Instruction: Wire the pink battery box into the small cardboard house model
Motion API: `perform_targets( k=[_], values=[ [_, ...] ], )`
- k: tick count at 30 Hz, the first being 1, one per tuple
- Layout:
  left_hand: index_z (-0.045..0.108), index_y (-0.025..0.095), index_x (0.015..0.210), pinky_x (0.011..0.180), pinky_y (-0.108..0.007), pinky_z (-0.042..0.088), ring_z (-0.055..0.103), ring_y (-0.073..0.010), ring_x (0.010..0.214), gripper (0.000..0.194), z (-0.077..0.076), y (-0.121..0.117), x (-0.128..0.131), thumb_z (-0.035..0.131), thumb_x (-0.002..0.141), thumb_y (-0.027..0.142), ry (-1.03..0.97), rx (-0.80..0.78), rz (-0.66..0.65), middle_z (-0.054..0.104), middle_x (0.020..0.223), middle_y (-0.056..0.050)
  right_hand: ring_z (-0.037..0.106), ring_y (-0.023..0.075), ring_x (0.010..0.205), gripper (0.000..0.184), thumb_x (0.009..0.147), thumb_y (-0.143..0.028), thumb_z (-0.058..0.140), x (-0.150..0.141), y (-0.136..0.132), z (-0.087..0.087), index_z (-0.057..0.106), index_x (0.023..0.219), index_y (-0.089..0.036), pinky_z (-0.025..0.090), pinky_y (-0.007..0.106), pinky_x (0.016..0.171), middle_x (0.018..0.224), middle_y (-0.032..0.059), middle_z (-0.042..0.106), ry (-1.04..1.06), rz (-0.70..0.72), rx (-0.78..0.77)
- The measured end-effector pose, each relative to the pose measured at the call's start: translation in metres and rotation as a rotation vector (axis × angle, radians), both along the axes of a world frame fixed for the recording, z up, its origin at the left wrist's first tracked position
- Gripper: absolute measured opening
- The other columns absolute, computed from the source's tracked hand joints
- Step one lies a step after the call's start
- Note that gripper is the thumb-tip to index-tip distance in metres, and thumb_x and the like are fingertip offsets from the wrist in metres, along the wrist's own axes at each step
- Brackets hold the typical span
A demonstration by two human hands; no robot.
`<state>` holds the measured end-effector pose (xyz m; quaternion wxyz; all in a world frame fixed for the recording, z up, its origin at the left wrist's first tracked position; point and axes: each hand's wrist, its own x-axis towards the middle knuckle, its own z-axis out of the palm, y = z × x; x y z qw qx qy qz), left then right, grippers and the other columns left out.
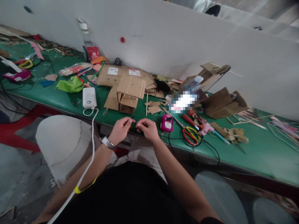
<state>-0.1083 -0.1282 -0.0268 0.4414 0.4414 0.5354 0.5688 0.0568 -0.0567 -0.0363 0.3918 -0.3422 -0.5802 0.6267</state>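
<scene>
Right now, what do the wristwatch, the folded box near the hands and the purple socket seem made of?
The wristwatch looks like shiny metal: its silvery band catches light. The folded box looks like matt cardboard, brown with creased flaps. The purple socket is probably smooth plastic, going by its bright, rounded casing.

Wall (163,34): pale grey | Table (263,152): green top, along wall | Floor (16,174): grey, stained
</scene>
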Motion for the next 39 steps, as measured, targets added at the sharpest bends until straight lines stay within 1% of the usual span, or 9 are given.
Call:
perform_targets(
  k=[2, 5, 7, 12, 18, 24, 29, 33, 39],
  values=[
    [0.075, 0.017, 0.090, 0.055, -0.024, 0.035, 0.046, -0.0121, 0.058, 0.030, 0.000, 0.000, -0.001, 0.066, 0.097, 0.045, 0.083, 0.023, -0.022, 0.057, 0.067, 0.001, 0.059, 0.0101, 0.053, 0.040, 0.072, -0.055, 0.091, 0.001, 0.000, 0.002, 0.072, 0.078, -0.020, 0.052, 0.025, 0.050, 0.078, 0.0022, 0.072, -0.002, -0.033, 0.068],
    [0.073, 0.017, 0.084, 0.061, -0.026, 0.037, 0.049, -0.0140, 0.064, 0.030, 0.001, 0.000, -0.001, 0.063, 0.099, 0.041, 0.200, 0.067, -0.071, 0.062, 0.070, -0.001, 0.056, 0.0064, 0.055, 0.037, 0.078, -0.053, 0.087, 0.002, -0.002, 0.006, 0.071, 0.080, -0.019, 0.051, 0.026, 0.051, 0.118, 0.0095, 0.074, -0.015, -0.045, 0.156],
    [0.074, 0.018, 0.084, 0.066, -0.027, 0.039, 0.054, -0.0159, 0.069, 0.030, 0.002, -0.001, 0.000, 0.061, 0.100, 0.040, 0.259, 0.079, -0.111, 0.068, 0.076, -0.003, 0.054, 0.0059, 0.055, 0.036, 0.082, -0.053, 0.083, 0.002, -0.004, 0.006, 0.069, 0.082, -0.020, 0.050, 0.026, 0.051, 0.128, 0.0104, 0.072, -0.031, -0.011, 0.155],
    [0.077, 0.018, 0.091, 0.072, -0.029, 0.044, 0.063, -0.0198, 0.079, 0.030, 0.003, -0.002, 0.001, 0.061, 0.101, 0.041, 0.321, 0.085, -0.152, 0.076, 0.088, -0.006, 0.057, 0.0110, 0.058, 0.038, 0.085, -0.058, 0.079, -0.003, -0.009, -0.001, 0.066, 0.089, -0.023, 0.051, 0.026, 0.053, 0.100, 0.0049, 0.077, -0.068, 0.024, 0.117],
    [0.075, 0.017, 0.085, 0.067, -0.028, 0.041, 0.060, -0.0171, 0.072, 0.032, 0.002, -0.004, 0.002, 0.062, 0.100, 0.042, 0.328, 0.085, -0.097, 0.073, 0.080, -0.005, 0.057, 0.0139, 0.055, 0.036, 0.090, -0.057, 0.075, -0.005, -0.010, -0.003, 0.062, 0.086, -0.023, 0.046, 0.027, 0.054, 0.063, -0.0033, 0.059, -0.099, -0.052, 0.190],
    [0.073, 0.017, 0.085, 0.064, -0.027, 0.042, 0.057, -0.0142, 0.067, 0.029, 0.001, 0.000, 0.001, 0.072, 0.092, 0.045, 0.168, 0.051, -0.030, 0.069, 0.076, -0.002, 0.047, 0.0104, 0.051, 0.046, 0.089, -0.066, 0.072, -0.003, -0.006, -0.001, 0.060, 0.085, -0.022, 0.037, 0.025, 0.051, 0.061, -0.0054, 0.053, -0.152, -0.063, 0.200],
    [0.067, 0.017, 0.071, 0.053, -0.026, 0.029, 0.041, -0.0096, 0.054, 0.043, -0.001, 0.001, -0.001, 0.073, 0.090, 0.055, -0.011, -0.014, 0.011, 0.050, 0.059, 0.002, 0.041, 0.0102, 0.057, 0.050, 0.085, -0.069, 0.074, -0.003, -0.003, -0.002, 0.065, 0.084, -0.020, 0.033, 0.025, 0.055, 0.064, -0.0040, 0.052, -0.151, -0.091, 0.227],
    [0.072, 0.017, 0.079, 0.054, -0.025, 0.032, 0.042, -0.0092, 0.054, 0.033, -0.001, 0.002, -0.001, 0.078, 0.085, 0.049, -0.216, -0.028, 0.009, 0.049, 0.057, 0.003, 0.039, 0.0109, 0.059, 0.051, 0.083, -0.070, 0.076, -0.002, -0.002, 0.000, 0.070, 0.082, -0.019, 0.032, 0.026, 0.056, 0.063, -0.0032, 0.051, -0.196, -0.107, 0.225],
    [0.076, 0.016, 0.085, 0.054, -0.025, 0.036, 0.046, -0.0101, 0.056, 0.026, 0.004, 0.003, 0.001, 0.081, 0.081, 0.041, -0.088, 0.022, 0.024, 0.056, 0.060, 0.002, 0.034, 0.0103, 0.056, 0.054, 0.081, -0.071, 0.076, -0.002, -0.003, 0.003, 0.074, 0.082, -0.018, 0.028, 0.026, 0.055, 0.058, -0.0044, 0.045, -0.208, -0.104, 0.209]
  ],
)
